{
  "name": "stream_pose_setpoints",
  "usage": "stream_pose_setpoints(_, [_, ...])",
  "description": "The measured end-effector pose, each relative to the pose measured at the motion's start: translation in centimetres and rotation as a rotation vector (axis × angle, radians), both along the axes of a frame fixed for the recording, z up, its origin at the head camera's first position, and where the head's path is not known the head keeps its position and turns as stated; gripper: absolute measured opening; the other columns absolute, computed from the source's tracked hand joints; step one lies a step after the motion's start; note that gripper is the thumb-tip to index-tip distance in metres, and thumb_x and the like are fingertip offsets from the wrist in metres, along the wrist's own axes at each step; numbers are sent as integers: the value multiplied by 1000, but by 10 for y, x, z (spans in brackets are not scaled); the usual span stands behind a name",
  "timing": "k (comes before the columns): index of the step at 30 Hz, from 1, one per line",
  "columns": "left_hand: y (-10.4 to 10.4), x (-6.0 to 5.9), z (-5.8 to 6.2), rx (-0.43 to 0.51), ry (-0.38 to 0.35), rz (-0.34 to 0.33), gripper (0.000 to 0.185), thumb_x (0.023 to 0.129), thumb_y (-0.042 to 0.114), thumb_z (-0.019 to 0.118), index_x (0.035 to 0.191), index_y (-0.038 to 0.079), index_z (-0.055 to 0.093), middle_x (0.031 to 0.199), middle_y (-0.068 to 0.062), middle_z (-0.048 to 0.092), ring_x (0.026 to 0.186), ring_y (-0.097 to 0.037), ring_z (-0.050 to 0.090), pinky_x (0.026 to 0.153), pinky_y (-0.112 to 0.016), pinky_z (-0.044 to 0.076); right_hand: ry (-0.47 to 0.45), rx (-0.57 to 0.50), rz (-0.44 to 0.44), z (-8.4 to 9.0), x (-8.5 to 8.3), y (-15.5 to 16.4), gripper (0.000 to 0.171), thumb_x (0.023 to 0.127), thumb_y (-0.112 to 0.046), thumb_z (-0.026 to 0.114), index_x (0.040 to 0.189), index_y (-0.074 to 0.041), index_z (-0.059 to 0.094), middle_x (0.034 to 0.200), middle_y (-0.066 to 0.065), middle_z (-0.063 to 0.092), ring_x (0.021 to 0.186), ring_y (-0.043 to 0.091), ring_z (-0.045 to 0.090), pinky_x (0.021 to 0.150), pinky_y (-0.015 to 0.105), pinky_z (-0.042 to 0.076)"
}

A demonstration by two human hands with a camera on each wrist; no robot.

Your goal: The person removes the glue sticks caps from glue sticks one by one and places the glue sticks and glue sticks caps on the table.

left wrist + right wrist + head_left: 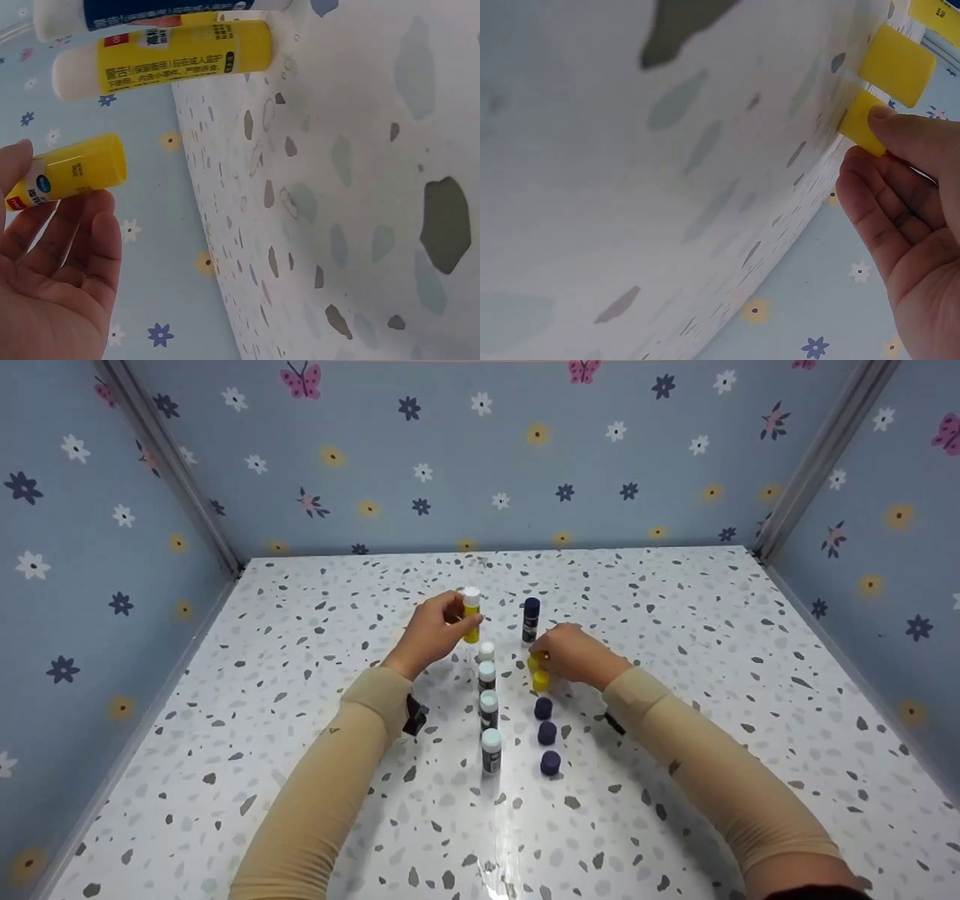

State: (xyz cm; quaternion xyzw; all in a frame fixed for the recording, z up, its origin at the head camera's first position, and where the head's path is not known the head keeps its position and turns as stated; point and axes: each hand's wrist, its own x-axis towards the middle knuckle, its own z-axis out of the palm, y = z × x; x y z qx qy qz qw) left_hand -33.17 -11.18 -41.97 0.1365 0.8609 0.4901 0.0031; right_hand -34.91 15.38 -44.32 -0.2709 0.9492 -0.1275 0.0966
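At 12 o'clock of the tabletop point(675, 607), the left hand point(431, 634) grips a yellow glue stick point(471, 615) upright, while the right hand point(574, 652) at 3 o'clock pinches a yellow cap point(540, 680) among 2 rows.

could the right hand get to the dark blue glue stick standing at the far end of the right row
Probably yes: the dark blue glue stick stands upright just beyond the right hand, nothing between them, though that hand's fingers are on a yellow cap.

Row of glue sticks point(489, 712) left, row of caps point(547, 733) right, on table point(675, 607)
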Motion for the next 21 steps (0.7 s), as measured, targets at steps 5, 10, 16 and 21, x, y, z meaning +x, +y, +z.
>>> stream_pose_setpoints(5, [5,-7,-13,-40,-33,-1,26,106,26,73,123,6,73,122,-14,74,113,-28,70,95,-43,59,1,14,-5,-1,0,0,28,99,-4,75,127,-6,80,117,16,81,108,32,75,102,43,61])
stream_pose_setpoints(10, [7,-11,-20,-67,-50,-22,21,105,22,74,118,7,76,122,-14,75,117,-31,71,100,-47,60,-22,3,-25,0,0,0,28,100,-5,75,128,-6,79,120,16,80,111,33,74,104,44,61])
stream_pose_setpoints(16, [7,-13,-24,-91,-64,-75,21,106,16,72,123,4,76,127,-17,74,124,-34,71,106,-46,59,19,26,19,0,-1,0,27,99,-5,75,126,-5,80,119,14,81,110,33,73,105,46,59])
stream_pose_setpoints(21, [9,-14,-27,-105,-87,-93,25,106,10,69,129,1,74,133,-18,73,127,-35,70,109,-45,58,-5,30,6,1,-2,0,28,99,-5,75,127,-6,79,121,13,80,113,32,72,107,46,58])
